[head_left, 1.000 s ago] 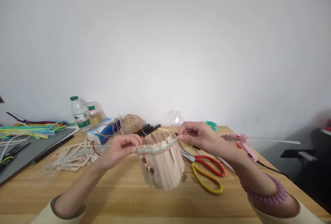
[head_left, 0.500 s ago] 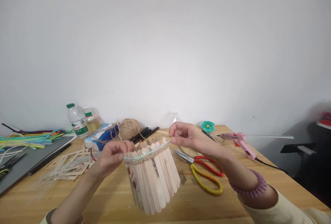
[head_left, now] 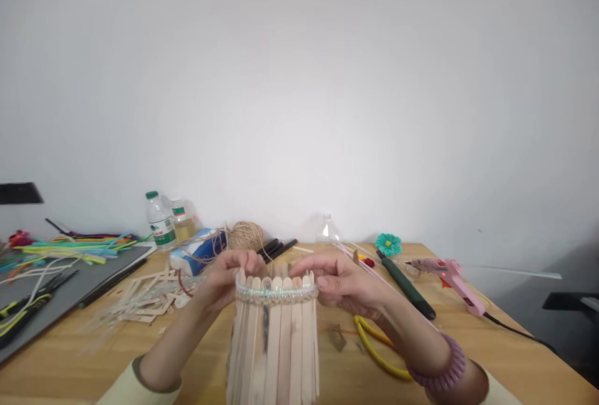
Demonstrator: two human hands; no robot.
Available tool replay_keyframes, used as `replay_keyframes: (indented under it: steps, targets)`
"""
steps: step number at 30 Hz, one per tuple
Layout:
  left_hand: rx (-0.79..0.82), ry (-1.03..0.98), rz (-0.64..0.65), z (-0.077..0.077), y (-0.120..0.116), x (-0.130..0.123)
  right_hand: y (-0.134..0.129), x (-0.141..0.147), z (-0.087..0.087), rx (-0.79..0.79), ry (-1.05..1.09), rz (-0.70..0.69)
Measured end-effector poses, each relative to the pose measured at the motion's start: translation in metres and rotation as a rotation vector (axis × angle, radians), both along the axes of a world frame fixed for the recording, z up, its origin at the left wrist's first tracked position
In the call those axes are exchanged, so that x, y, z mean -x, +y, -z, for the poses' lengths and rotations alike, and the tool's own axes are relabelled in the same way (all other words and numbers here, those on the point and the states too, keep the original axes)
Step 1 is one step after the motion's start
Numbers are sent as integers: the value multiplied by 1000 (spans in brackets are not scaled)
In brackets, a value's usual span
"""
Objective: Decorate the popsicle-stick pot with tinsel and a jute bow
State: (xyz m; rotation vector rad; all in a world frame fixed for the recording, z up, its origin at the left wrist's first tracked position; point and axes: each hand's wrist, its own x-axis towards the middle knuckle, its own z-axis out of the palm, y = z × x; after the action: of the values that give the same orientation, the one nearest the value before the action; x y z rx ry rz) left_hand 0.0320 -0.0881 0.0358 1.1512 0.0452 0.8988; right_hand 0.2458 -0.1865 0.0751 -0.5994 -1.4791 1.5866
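At lower centre, the left hand (head_left: 231,277) and right hand (head_left: 341,280) pinched the glittery trim (head_left: 276,293) around the stick holder (head_left: 274,342) — best kept taut, level and snug.

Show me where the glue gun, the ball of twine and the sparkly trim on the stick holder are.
Glue gun (head_left: 450,272): head view, on its pink body.
Ball of twine (head_left: 246,236): head view, on the middle of the wound ball.
Sparkly trim (head_left: 276,293): head view, on the band's front, between both hands.
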Motion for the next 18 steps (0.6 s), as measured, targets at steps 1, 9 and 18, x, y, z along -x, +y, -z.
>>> replay_keyframes:
  steps: [1,9,18]
  targets:
    - [46,-19,1,-1,2,-3,0,3,1,8,33,25]
    - [157,53,192,3,4,-37,-6,-5,10,54,100,269]
    - [36,-7,414,6,-14,-58,14,-23,27,-164,-65,520]
